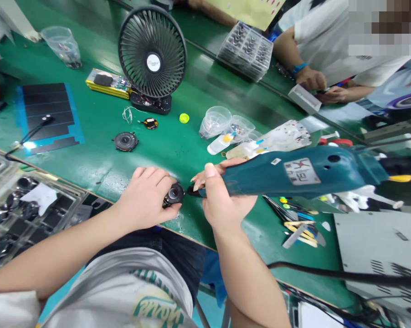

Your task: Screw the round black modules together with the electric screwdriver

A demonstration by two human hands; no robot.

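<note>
My left hand (146,197) is closed around a small round black part (173,194) at the near edge of the green table (178,150). My right hand (222,193) grips the front of a teal electric screwdriver (294,173), whose dark tip touches the black part. The tool's body stretches away to the right, with a yellow piece at its far end. A similar round black part (125,140) lies on the table farther back, beside a small round circuit disc (151,123).
A black desk fan (152,57) stands at the back. Clear plastic cups (219,120), a small bottle (220,143), a yellow cap (184,118), trays of black parts (17,205), hand tools (299,225) and a grey box (379,250) surround me. Another person's hands (315,82) work across the table.
</note>
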